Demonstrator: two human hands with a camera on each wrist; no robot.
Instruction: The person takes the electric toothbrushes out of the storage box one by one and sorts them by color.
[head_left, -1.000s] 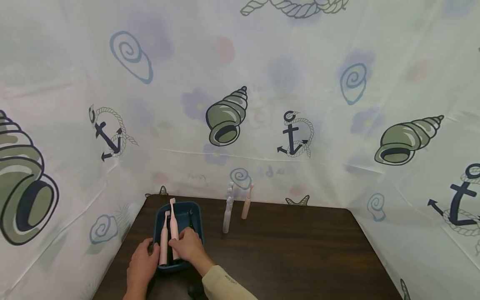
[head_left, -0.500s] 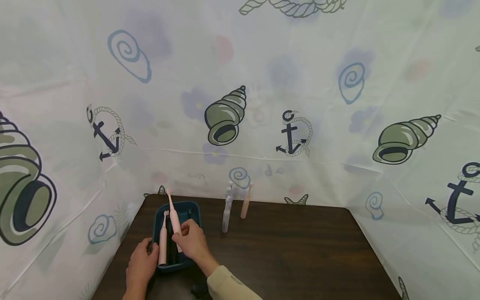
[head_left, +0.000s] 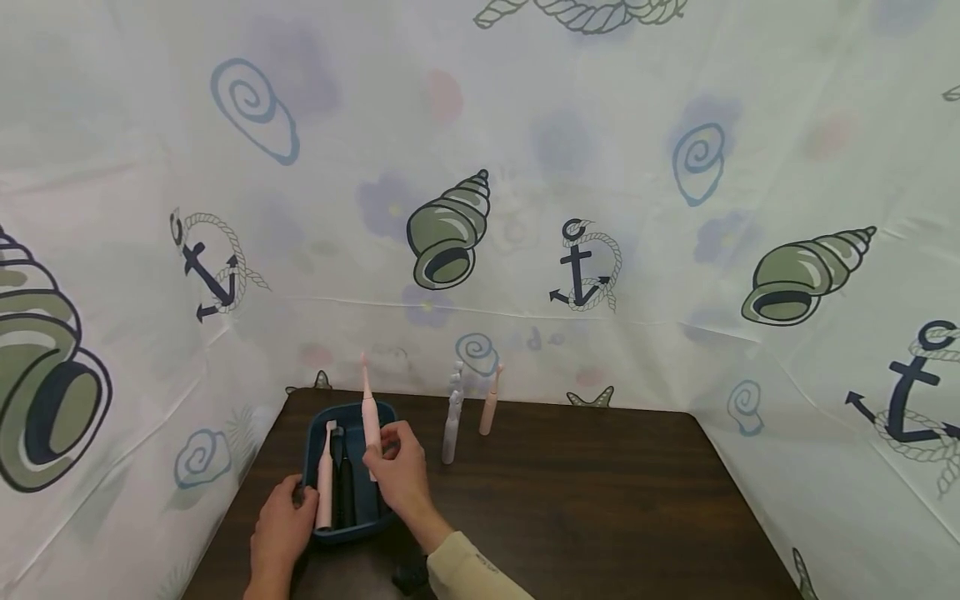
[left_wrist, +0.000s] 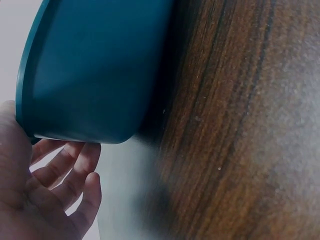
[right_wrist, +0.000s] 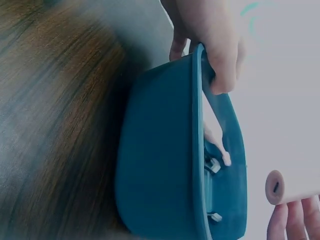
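Note:
In the head view my right hand (head_left: 407, 479) pinches the handle of a pink electric toothbrush (head_left: 371, 421), holding it upright above a blue bin (head_left: 367, 508). The handle's round base (right_wrist: 275, 187) shows in the right wrist view, clear of the rim. My left hand (head_left: 281, 529) grips the bin's left side; its thumb is over the rim and its fingers lie against the outside wall (left_wrist: 95, 75). Inside the bin lie another pink electric toothbrush (head_left: 325, 487) and a black one (head_left: 346, 487). A further small brush head (right_wrist: 215, 217) shows in the bin in the right wrist view.
Right of the bin, a whitish electric toothbrush (head_left: 452, 429) and a smaller pink one (head_left: 489, 408) stand on the dark wooden table (head_left: 585, 500). A black object (head_left: 408, 575) lies near my right sleeve. Patterned cloth (head_left: 525, 125) hangs behind the table.
My right hand has lifted the pink toothbrush out of the bin and moved it right, uncovering the black toothbrush. My left hand keeps its grip on the bin.

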